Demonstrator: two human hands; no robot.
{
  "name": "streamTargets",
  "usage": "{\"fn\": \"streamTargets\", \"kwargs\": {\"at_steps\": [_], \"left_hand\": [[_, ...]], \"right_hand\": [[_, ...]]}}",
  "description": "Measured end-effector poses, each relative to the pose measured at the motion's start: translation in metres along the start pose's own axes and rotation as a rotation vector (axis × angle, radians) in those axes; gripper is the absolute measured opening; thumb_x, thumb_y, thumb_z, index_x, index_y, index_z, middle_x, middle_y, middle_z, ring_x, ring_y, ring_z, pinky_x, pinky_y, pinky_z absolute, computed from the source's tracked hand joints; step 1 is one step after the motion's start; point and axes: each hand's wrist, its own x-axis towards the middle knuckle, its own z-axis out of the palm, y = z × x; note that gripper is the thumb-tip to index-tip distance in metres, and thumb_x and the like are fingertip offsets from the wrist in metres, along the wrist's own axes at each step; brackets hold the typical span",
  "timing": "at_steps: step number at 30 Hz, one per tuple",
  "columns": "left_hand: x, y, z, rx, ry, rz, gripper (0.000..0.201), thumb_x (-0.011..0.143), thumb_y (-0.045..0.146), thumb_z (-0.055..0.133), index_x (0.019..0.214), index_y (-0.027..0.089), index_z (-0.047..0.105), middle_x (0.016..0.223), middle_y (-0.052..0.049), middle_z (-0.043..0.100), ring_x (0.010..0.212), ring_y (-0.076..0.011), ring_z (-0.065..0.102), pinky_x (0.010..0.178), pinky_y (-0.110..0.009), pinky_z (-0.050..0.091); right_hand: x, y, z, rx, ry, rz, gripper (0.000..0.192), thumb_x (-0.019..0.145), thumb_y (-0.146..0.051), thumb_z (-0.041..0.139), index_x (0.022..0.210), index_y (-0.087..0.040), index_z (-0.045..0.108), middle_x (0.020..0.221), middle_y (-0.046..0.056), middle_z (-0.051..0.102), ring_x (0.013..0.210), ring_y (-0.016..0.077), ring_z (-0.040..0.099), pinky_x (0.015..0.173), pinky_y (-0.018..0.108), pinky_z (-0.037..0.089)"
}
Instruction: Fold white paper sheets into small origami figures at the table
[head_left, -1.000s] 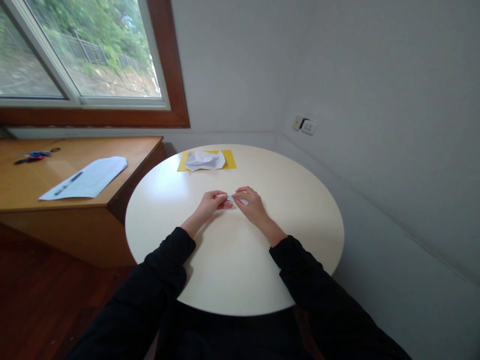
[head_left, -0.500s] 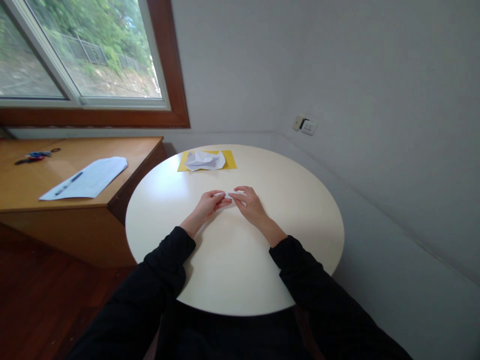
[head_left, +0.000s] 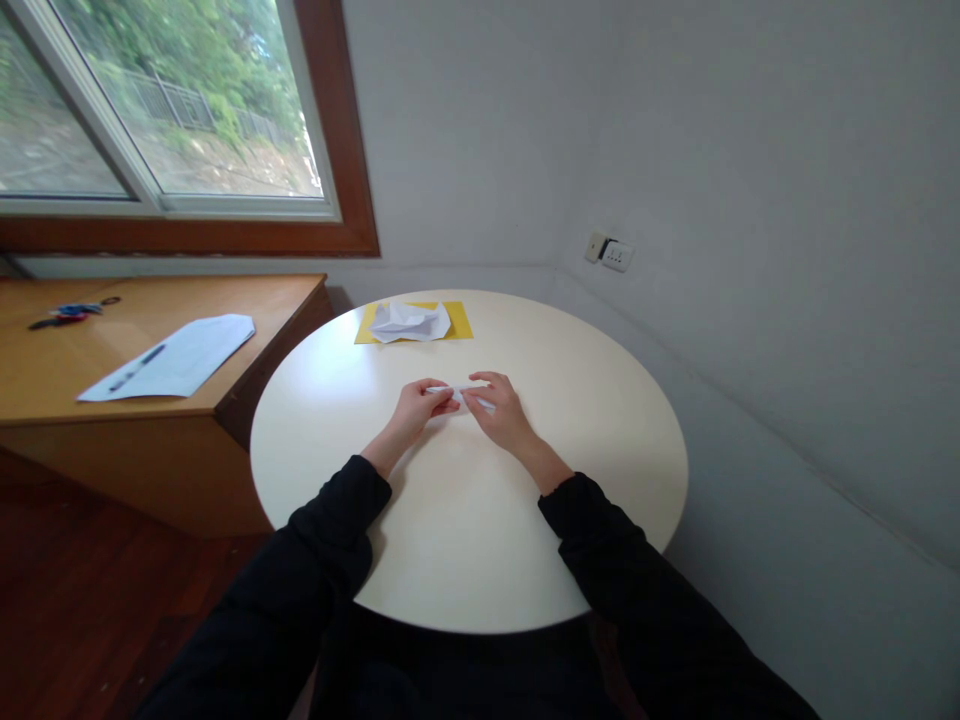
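Between my two hands is a small piece of folded white paper (head_left: pixel 458 394), mostly hidden by the fingers. My left hand (head_left: pixel 420 405) pinches its left end between thumb and fingers. At its other end, my right hand (head_left: pixel 499 408) grips the paper with the thumb and fingertips. Both hands are over the middle of the round white table (head_left: pixel 465 530). Beyond them, crumpled, folded white paper (head_left: pixel 409 321) lies on a yellow sheet (head_left: pixel 462 320) near the table's far edge.
To the left stands a wooden desk (head_left: pixel 285 310) bearing white paper sheets (head_left: pixel 202 350), a dark pen (head_left: pixel 138 367) and scissors-like tools (head_left: pixel 71 313). A wall with a socket (head_left: pixel 617 255) rises behind and to the right. A window (head_left: pixel 225 100) is at upper left.
My fingers have shifted slightly on the paper, and the fingertips are a little farther apart, so a bit more of the paper shows. Everything else stays in place.
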Motion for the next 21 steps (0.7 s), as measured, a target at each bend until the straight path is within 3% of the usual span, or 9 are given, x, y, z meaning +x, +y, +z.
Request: {"fn": "streamTargets", "kwargs": {"at_steps": [4, 7, 10, 16, 21], "left_hand": [[0.0, 0.0, 0.001, 0.061, -0.016, 0.044, 0.021, 0.061, 0.021, 0.07, 0.072, 0.011, 0.055, 0.059, -0.001, 0.06, 0.056, -0.0128, 0.062, 0.07, -0.032, 0.051], [-0.001, 0.0, 0.001, 0.1, -0.067, 0.061, 0.024, 0.059, 0.024, 0.071, 0.073, 0.011, 0.056, 0.058, -0.002, 0.06, 0.059, -0.0136, 0.062, 0.072, -0.033, 0.05], [-0.002, 0.0, 0.0, 0.155, -0.113, 0.074, 0.025, 0.059, 0.027, 0.072, 0.073, 0.011, 0.058, 0.059, -0.003, 0.061, 0.061, -0.0135, 0.06, 0.07, -0.032, 0.049], [0.004, -0.001, -0.006, 0.311, -0.045, 0.147, 0.024, 0.059, 0.031, 0.07, 0.072, 0.012, 0.062, 0.065, -0.002, 0.06, 0.059, -0.0101, 0.054, 0.06, -0.025, 0.044], [0.007, 0.004, -0.01, 0.241, 0.006, 0.147, 0.026, 0.056, 0.031, 0.072, 0.07, 0.012, 0.062, 0.064, -0.001, 0.058, 0.06, -0.0101, 0.053, 0.061, -0.025, 0.044]], "right_hand": [[0.002, 0.002, -0.001, 0.064, 0.054, 0.112, 0.015, 0.077, -0.025, 0.056, 0.087, -0.021, 0.067, 0.092, 0.007, 0.064, 0.09, 0.019, 0.056, 0.084, 0.036, 0.046], [0.0, 0.003, -0.001, 0.154, -0.029, 0.228, 0.027, 0.074, -0.027, 0.06, 0.099, -0.021, 0.063, 0.099, 0.007, 0.065, 0.091, 0.019, 0.059, 0.084, 0.036, 0.047], [-0.001, 0.004, 0.0, 0.214, -0.112, 0.312, 0.029, 0.072, -0.03, 0.06, 0.1, -0.021, 0.063, 0.102, 0.006, 0.066, 0.091, 0.0192, 0.061, 0.084, 0.036, 0.046], [0.0, 0.002, -0.002, 0.259, -0.107, 0.372, 0.029, 0.07, -0.029, 0.062, 0.097, -0.019, 0.064, 0.1, 0.006, 0.067, 0.088, 0.0192, 0.061, 0.082, 0.035, 0.047], [0.004, 0.004, -0.004, 0.259, -0.034, 0.384, 0.026, 0.068, -0.028, 0.062, 0.091, -0.018, 0.066, 0.096, 0.007, 0.068, 0.081, 0.0183, 0.061, 0.074, 0.033, 0.048]]}}
